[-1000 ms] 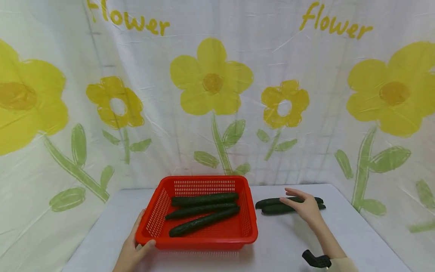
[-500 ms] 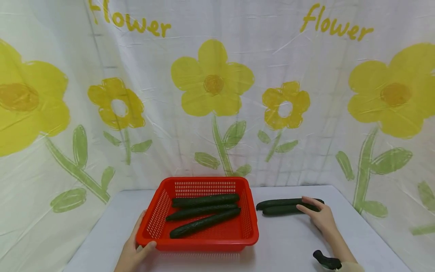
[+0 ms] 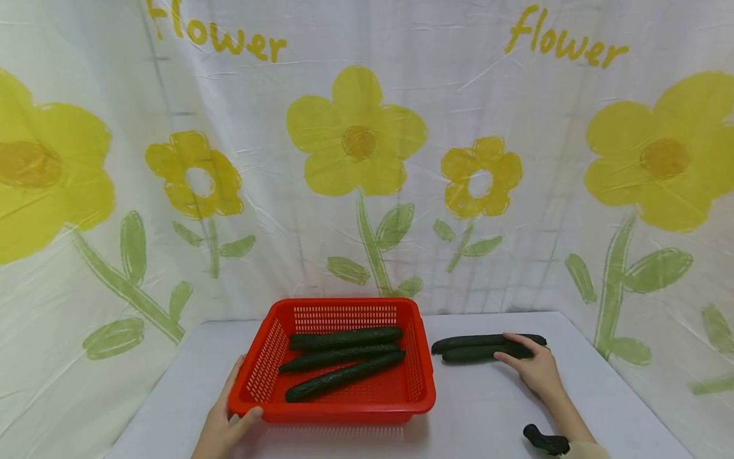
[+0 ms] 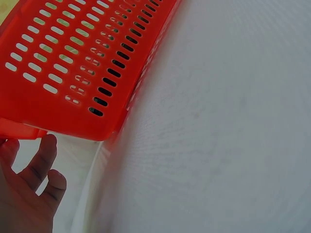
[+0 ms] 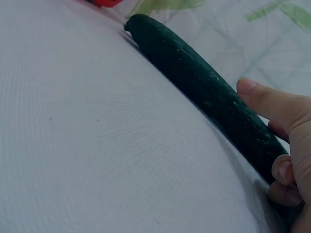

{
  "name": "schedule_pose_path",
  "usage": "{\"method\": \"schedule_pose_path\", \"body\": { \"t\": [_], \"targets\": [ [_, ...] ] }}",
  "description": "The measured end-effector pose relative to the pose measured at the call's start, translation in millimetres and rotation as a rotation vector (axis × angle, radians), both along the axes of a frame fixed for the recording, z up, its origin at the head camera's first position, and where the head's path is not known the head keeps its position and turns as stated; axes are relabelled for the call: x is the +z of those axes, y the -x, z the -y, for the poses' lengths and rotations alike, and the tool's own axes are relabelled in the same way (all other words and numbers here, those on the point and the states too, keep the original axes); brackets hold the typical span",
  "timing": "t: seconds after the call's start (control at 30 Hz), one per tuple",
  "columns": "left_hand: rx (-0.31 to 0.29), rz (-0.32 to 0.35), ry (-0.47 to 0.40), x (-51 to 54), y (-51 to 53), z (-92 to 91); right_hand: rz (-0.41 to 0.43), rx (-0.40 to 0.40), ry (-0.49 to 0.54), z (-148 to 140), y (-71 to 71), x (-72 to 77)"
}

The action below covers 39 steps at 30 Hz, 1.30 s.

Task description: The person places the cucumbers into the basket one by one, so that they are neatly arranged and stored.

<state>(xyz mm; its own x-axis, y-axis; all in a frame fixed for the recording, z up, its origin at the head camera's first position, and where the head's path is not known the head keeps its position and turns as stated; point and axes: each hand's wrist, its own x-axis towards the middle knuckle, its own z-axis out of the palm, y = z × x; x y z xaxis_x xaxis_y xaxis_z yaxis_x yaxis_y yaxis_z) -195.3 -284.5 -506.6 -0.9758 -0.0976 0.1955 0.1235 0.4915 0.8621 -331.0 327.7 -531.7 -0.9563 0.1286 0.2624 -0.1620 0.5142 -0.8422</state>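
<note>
A red perforated basket stands left of centre with three dark green cucumbers lying inside. My left hand holds its front left corner, thumb over the rim; in the left wrist view, fingers of the left hand are at the rim of the basket. Right of the basket, two cucumbers lie side by side, a back one and a front one. My right hand grips the front one near its right end. The right wrist view shows the right hand's fingers curled around a cucumber.
The white table extends in front of the basket and the cucumbers. A curtain printed with yellow flowers hangs behind the table's back edge. A black band is at the right wrist.
My right hand has moved right and lowered onto the cucumbers, then shifted slightly left along them. The left hand, the basket and the cucumbers have not visibly moved.
</note>
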Motion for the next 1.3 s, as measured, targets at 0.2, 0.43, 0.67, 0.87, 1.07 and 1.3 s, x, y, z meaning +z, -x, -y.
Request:
{"method": "schedule_pose_path", "body": {
  "t": [0.2,0.43,0.67,0.87,1.07,1.3],
  "targets": [
    [0.000,0.016,-0.009,0.8,-0.9,-0.7,-0.028,0.000,-0.056,-0.4,0.1,-2.8],
    [-0.005,-0.004,-0.006,-0.6,-0.8,0.7,-0.050,0.047,-0.264,3.4,1.2,0.1],
    [-0.001,-0.005,-0.008,-1.5,-0.7,1.3,0.080,0.096,-0.201,5.5,-0.6,3.7],
    [-0.002,-0.013,0.001,-2.2,-1.6,1.6,0.057,0.110,-0.258,5.2,-0.7,2.1],
    [-0.019,-0.059,0.001,-3.6,-2.3,1.8,0.062,0.106,-0.227,3.9,-0.7,1.5],
    [-0.017,-0.062,-0.010,-4.1,-2.8,1.6,0.058,0.097,-0.212,4.4,-0.4,1.2]
  ]
}}
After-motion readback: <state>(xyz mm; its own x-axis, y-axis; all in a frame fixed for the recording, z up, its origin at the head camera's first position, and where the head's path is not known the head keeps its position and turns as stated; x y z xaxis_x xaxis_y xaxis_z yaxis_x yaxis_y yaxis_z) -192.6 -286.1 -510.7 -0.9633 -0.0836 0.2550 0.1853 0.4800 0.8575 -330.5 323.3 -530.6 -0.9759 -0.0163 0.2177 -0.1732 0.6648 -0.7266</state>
